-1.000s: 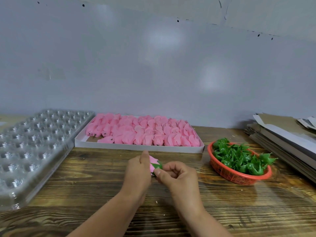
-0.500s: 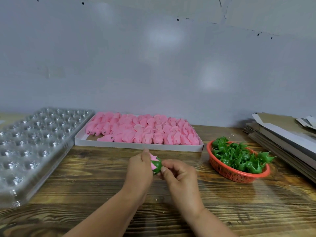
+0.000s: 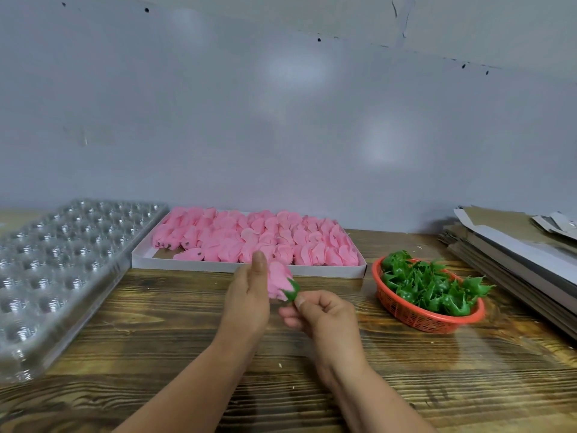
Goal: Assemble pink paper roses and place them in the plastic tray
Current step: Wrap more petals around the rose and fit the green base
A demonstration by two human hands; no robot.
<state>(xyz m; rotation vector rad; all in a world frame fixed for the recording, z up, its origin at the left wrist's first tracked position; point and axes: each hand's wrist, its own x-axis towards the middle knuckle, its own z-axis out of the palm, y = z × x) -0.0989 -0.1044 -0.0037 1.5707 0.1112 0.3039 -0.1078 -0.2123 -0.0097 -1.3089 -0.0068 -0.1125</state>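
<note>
Above the bench (image 3: 156, 339), between the two hands, the pink paper rose (image 3: 278, 282) now shows more of its petals than half a second ago; the left hand (image 3: 248, 295) grips it while the right hand (image 3: 321, 314) pinches its green calyx (image 3: 292, 292). Fitting seems nearly done; the plastic tray (image 3: 62, 260), well apart at left, holds no roses yet

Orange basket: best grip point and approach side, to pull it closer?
Pinch the near rim of the orange basket, coming from the front right. The rim is bare there, while green leaf pieces heap above and spill over its far right edge. The right hand is nearest.
</note>
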